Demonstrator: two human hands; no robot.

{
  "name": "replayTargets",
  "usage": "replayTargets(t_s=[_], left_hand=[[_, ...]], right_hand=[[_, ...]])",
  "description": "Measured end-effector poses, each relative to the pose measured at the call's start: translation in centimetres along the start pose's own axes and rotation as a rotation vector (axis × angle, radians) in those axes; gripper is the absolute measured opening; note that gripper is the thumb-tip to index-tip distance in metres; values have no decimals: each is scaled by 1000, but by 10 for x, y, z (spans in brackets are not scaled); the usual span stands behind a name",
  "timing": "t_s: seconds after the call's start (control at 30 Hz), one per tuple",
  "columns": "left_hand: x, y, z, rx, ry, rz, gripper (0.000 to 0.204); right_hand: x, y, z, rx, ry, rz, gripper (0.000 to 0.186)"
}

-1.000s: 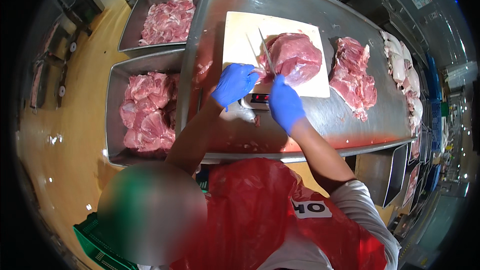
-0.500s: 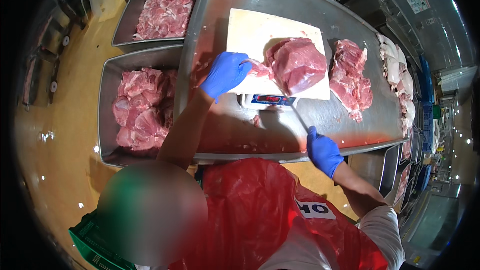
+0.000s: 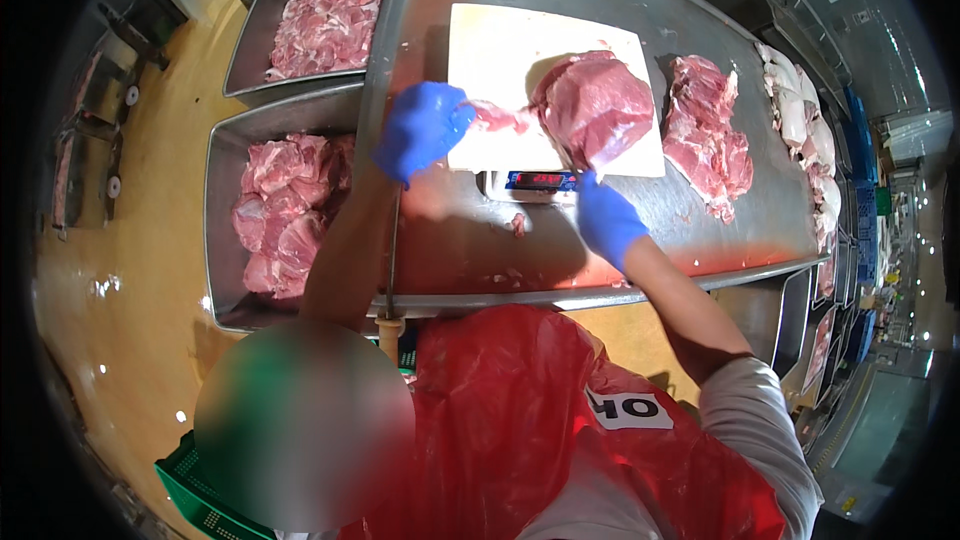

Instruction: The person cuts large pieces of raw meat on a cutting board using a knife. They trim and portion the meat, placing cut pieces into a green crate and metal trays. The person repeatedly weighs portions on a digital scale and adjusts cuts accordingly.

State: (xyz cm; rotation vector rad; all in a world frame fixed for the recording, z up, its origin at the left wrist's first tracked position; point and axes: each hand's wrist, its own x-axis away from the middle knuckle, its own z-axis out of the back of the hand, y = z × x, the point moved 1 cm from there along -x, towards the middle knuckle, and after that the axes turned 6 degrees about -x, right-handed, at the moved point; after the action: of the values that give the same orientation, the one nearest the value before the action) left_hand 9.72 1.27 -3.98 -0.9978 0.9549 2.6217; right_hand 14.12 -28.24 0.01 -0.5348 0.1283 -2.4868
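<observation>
In my blue-gloved left hand, fingers closed, is one end of a thin strip of meat trimmings, drawn out over the left edge of the white cutting board. A narrow gap seems to lie between the strip and the large piece of raw meat on the board. My right hand, gloved in blue too, is closed round a knife at the near side of that piece. Most of the blade is hidden by the hand and the meat. Beneath the board's near edge, a digital scale shows in part.
Two metal bins hold cut meat and larger chunks at the left. Right of the board, a flat slab of meat lies on the steel table. Several pale pieces line the far right. A green crate stands lower left.
My left hand has moved left and slightly up, pulling the strip away from the large piece. My right hand has come up and left with the knife, close to the meat.
</observation>
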Motion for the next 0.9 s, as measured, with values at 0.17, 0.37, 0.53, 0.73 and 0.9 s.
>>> replayTargets(t_s=[0.17, 0.37, 0.53, 0.73, 0.9], left_hand=[[-19, -6, 101, 108, 63, 197, 15], [20, 19, 108, 811, 196, 641, 24], [66, 54, 40, 1123, 25, 1044, 24], [-4, 57, 59, 711, -215, 960, 20], [-111, 4, 130, 636, 15, 734, 22]], right_hand=[[79, 61, 16, 229, -189, -13, 22], [108, 59, 7, -89, 74, 72, 18], [89, 47, 0, -851, 339, -119, 14], [84, 69, 4, -1040, 467, -172, 20], [86, 95, 5, -1098, 516, -176, 19]])
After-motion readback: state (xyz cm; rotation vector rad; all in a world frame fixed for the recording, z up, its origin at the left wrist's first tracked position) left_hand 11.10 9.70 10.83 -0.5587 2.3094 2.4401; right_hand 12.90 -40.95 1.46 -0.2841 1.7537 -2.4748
